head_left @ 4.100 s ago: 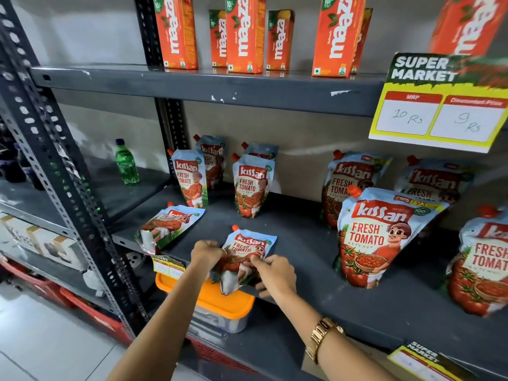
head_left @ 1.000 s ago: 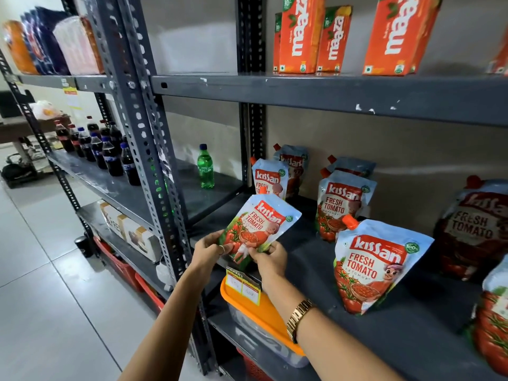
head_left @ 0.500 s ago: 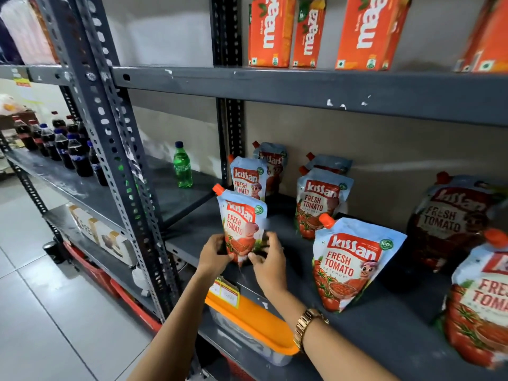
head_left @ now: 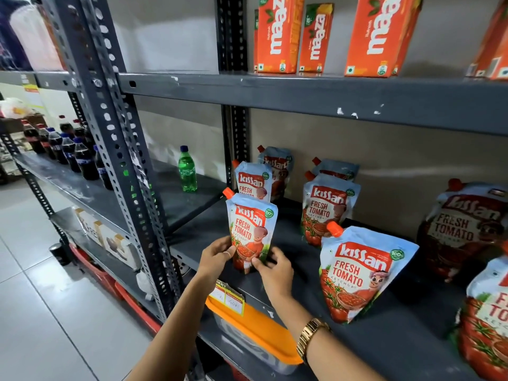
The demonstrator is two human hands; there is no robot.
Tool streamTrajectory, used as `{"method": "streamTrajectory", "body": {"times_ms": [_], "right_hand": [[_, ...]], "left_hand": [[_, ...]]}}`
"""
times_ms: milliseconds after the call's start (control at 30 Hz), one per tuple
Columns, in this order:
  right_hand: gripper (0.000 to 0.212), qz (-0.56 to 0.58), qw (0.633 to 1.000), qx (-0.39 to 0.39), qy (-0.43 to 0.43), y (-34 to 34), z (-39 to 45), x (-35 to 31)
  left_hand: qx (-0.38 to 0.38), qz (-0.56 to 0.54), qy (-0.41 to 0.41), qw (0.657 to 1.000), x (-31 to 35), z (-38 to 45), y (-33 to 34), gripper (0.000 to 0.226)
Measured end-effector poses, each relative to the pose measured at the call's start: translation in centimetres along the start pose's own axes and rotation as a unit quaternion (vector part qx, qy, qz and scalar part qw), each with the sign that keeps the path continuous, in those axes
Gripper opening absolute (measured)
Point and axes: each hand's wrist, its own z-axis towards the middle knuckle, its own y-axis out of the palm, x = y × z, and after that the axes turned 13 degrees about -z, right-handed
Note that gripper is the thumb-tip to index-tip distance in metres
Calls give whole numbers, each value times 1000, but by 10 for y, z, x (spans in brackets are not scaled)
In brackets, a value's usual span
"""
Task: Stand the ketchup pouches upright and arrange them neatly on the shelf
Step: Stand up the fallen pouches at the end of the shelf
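A small Kissan ketchup pouch [head_left: 250, 229] with an orange spout stands upright near the front left corner of the dark grey shelf [head_left: 302, 273]. My left hand [head_left: 217, 257] grips its lower left side and my right hand [head_left: 273, 269] its lower right side. Directly behind it stand two more small pouches [head_left: 253, 180]. To the right another small pouch [head_left: 327, 207] stands upright with one behind it. A larger pouch [head_left: 360, 273] stands near the front, and further large pouches [head_left: 461, 226] stand at the right.
A perforated steel upright [head_left: 121, 166] rises just left of my hands. The upper shelf holds orange Maaza cartons [head_left: 277, 34]. A green bottle [head_left: 187, 171] and dark cola bottles [head_left: 68, 149] stand on the left shelf. An orange-lidded box [head_left: 255, 334] and a price tag [head_left: 229, 298] sit below the shelf edge.
The pouch that I held tilted above the shelf edge now stands upright on the shelf in front of the left row. Both hands stay on its lower sides.
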Motion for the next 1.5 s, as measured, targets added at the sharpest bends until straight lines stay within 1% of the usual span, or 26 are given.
{"method": "streamTrajectory", "body": {"times_ms": [167, 400, 633, 833, 933, 1067, 1200, 1300, 1367, 1500], "right_hand": [[41, -9, 1000, -3, -3, 11, 9, -7], [35, -42, 999, -13, -21, 42, 26, -23], [37, -78, 996, -30, -42, 69, 47, -31], [34, -69, 996, -29, -46, 83, 54, -39], [36, -70, 996, -33, -49, 88, 56, -39], [41, -67, 996, -55, -33, 85, 60, -39], [55, 5, 994, -106, 8, 75, 55, -32], [65, 36, 992, -117, 24, 66, 50, -27], [61, 20, 993, -112, 27, 58, 45, -24], [46, -11, 993, -111, 26, 34, 28, -14]], "left_hand": [[5, 21, 33, 999, 5, 12, -9, 38], [37, 28, 47, 998, 16, 36, -24, 39], [70, 9, 40, 997, 19, 57, -43, 39], [97, -8, 39, 995, 21, 67, -46, 41], [106, -14, 36, 994, 20, 68, -46, 40], [116, -16, 35, 992, 18, 66, -43, 39], [141, -20, 44, 989, 14, 60, -41, 35], [179, -34, 42, 982, 11, 55, -38, 34], [215, -42, 33, 975, 10, 50, -36, 34], [243, -54, 19, 968, 7, 32, -26, 32]]}}
